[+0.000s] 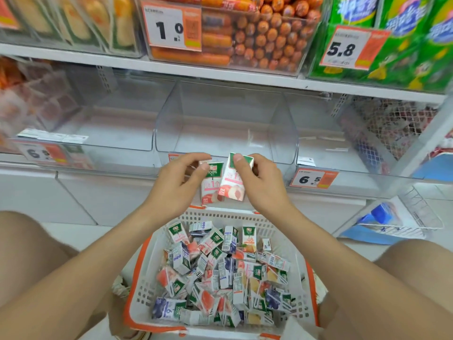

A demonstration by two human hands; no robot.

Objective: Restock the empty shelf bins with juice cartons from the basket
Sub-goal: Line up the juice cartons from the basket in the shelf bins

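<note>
Your left hand (181, 182) and right hand (259, 182) each pinch a pink-and-white peach juice carton (210, 190), mid-frame, before the clear plastic shelf bin (225, 123).

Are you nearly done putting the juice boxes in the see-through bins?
Not nearly. Done: nothing yet; the middle clear bin and the bins beside it look empty. In hand: the left hand has a grip on one peach carton, the right hand on a second carton, in front of that bin. Left: the basket is heaped with cartons.

Two juice cartons (234, 187) are held: one in the left hand (179, 186), one in the right hand (262, 186). One basket (147, 285) has many more. Three clear bins (220, 146).
</note>
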